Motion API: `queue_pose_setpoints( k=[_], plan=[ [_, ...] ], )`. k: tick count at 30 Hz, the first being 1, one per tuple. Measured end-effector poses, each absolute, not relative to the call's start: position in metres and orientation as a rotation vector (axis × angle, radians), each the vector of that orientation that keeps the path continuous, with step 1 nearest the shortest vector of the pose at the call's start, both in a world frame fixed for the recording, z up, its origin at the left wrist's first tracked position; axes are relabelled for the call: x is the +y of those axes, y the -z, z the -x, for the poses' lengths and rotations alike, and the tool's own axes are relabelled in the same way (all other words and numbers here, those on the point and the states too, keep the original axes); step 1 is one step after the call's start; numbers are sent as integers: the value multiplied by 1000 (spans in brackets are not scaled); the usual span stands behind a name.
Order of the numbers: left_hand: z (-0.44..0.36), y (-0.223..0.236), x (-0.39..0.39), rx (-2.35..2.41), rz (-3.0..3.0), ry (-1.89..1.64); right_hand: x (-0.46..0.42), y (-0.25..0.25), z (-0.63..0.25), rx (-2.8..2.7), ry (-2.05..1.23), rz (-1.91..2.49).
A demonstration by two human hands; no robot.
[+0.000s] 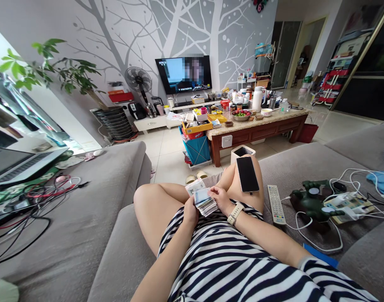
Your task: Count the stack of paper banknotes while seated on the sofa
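Observation:
I sit on a grey sofa point(85, 243) with my legs crossed. In my lap, both hands hold a stack of banknotes point(204, 202). My left hand point(190, 211) grips the stack from the left. My right hand point(221, 199), with a watch on its wrist, has its fingers closed on the notes' right side. One note point(194, 186) sticks up at the front of the stack. A black phone point(247, 174) lies face up on my right knee.
A white remote point(276, 204), a green toy fist point(311, 204) and white charging cables lie on the sofa to my right. A laptop point(19, 165) and tangled wires sit at left. A cluttered wooden coffee table point(258, 126), a fan and a TV stand ahead.

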State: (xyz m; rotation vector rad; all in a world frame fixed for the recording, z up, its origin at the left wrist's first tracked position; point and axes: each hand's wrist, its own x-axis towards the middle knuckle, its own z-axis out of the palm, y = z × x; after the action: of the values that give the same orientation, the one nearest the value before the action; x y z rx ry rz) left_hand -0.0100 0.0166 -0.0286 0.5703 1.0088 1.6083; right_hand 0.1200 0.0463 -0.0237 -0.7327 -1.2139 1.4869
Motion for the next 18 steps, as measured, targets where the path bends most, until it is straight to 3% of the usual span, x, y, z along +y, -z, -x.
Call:
queue_pose_setpoints(
  k=[18],
  plan=[
    [10,25,15,1069,-588,-1627,47,25,-120,-1222,-1484,746]
  ],
)
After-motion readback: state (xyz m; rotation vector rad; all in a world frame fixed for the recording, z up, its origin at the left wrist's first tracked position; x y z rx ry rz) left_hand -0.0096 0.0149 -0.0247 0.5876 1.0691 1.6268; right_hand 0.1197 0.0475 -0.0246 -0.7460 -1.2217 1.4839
